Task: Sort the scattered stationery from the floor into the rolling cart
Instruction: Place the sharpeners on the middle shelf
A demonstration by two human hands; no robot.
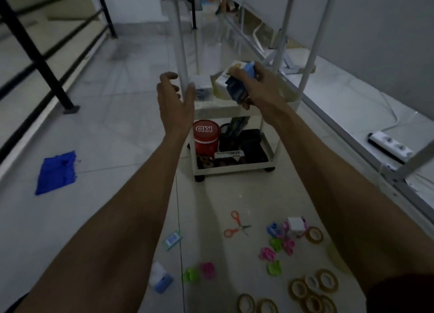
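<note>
While right grip (pixel 254 88) clasps blue pack (pixel 236 90), left grip (pixel 175 99) released beside cart post (pixel 182 42), scissors (pixel 237 224) underfoot.

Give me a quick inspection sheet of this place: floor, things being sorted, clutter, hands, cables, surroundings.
Surface: pale tiled floor, dim light.
Job's things: cart has a red tin on its bottom shelf; scissors, tape rolls and clips lie on the floor.
Clutter: blue cloth on the floor, left.
Grips: left hand open beside a cart post; right hand holds a blue pack over the middle shelf.
Cables: power strip with a white cable, right.
Surroundings: black railing left, wall right.
</note>
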